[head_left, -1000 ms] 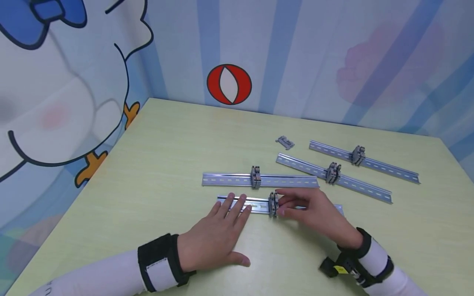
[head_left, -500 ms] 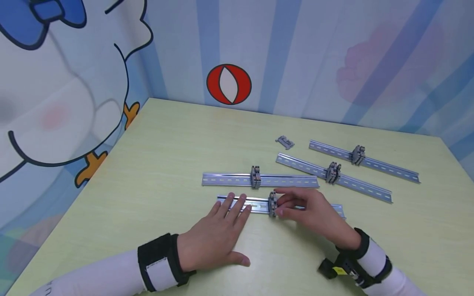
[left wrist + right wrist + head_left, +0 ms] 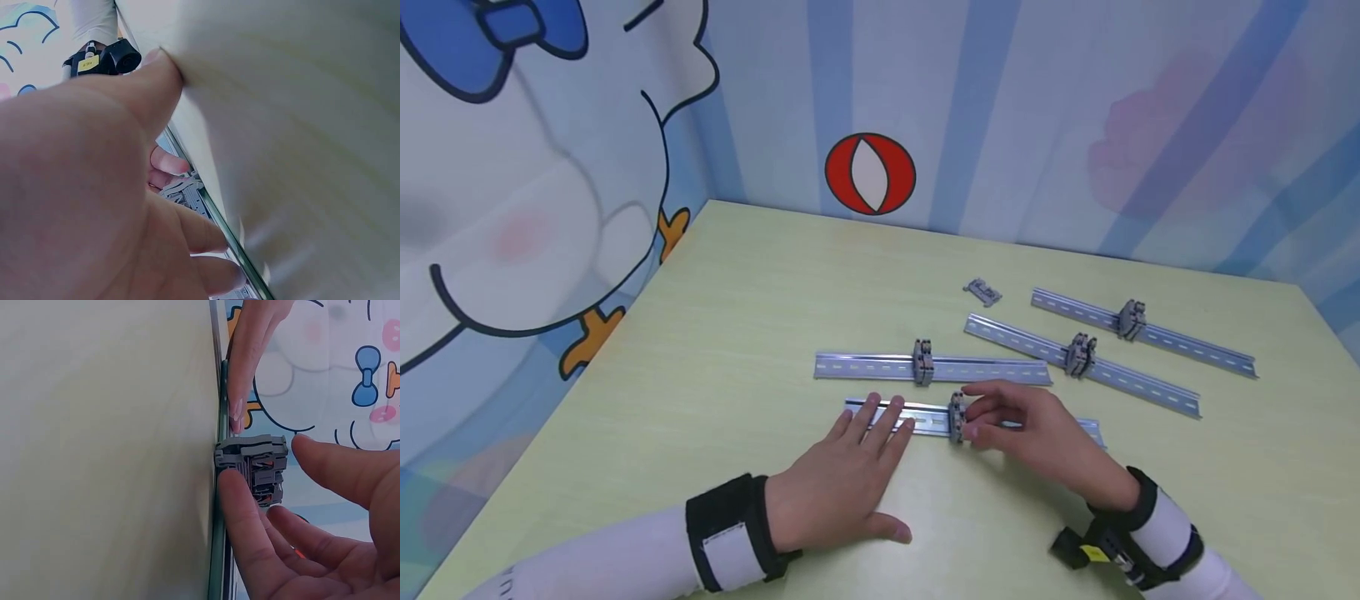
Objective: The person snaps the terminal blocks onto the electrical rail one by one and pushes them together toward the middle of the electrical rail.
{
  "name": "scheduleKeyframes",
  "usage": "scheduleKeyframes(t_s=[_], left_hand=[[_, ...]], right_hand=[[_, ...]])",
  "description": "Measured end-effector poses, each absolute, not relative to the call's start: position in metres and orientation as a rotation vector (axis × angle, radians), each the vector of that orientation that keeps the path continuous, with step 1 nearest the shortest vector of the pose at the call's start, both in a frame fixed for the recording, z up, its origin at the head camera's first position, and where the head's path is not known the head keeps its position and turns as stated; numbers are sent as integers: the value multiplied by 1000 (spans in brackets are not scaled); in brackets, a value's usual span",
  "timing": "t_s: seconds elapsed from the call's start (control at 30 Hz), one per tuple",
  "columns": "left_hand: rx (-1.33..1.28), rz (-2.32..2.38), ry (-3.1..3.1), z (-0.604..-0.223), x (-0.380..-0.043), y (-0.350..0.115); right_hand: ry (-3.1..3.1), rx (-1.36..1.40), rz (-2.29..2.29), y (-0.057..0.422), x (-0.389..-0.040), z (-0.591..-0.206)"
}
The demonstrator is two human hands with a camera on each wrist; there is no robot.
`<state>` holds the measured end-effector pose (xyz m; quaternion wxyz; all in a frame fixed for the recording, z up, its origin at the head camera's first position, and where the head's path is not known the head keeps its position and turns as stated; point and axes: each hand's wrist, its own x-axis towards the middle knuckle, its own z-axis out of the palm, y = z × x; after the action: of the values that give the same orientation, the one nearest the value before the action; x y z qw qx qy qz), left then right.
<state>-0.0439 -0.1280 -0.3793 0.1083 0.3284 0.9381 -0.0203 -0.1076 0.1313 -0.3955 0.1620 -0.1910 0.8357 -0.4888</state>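
Two grey terminal blocks (image 3: pixel 957 417), side by side, stand on the nearest metal DIN rail (image 3: pixel 931 420). My right hand (image 3: pixel 1033 429) holds them from the right, thumb at the near end and index finger at the far end. In the right wrist view, the thumb touches the terminal blocks (image 3: pixel 259 465) and the index fingertip lies close to their other end. My left hand (image 3: pixel 838 483) lies with straight, spread fingers on the rail's left part. The left wrist view shows its palm and thumb (image 3: pixel 165 81). My right hand hides part of the rail.
Behind lies another DIN rail (image 3: pixel 865 367) carrying grey terminal blocks (image 3: pixel 923 363). Two slanted rails, a nearer one (image 3: pixel 1150 387) and a farther one (image 3: pixel 1202 346), lie to the right with blocks on them. A loose grey terminal block (image 3: pixel 982 292) lies flat. Printed walls (image 3: pixel 1000 125) border the table.
The gap between the two held blocks has closed as my right hand moved slightly left. My left hand stays on the rail. The whole head view has shifted a little.
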Motion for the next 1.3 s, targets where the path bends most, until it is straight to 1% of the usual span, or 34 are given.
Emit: scheduleKeyframes(t_s=[0.37,0.63,1.07,1.3], left_hand=[[988,-88,2783,-382,-45,-125],[967,-120,2785,-386,-47,-117],[960,-136,2804,-387,-46,-110],[950,-138,2807,-387,-47,-107]], right_hand=[[2510,-656,-1369,133,-119,-384],[2607,-624,-1353,138,-136,-369],[2880,-559,-1354,154,-191,-364],[2978,-425,-1298,156,-220,-363]])
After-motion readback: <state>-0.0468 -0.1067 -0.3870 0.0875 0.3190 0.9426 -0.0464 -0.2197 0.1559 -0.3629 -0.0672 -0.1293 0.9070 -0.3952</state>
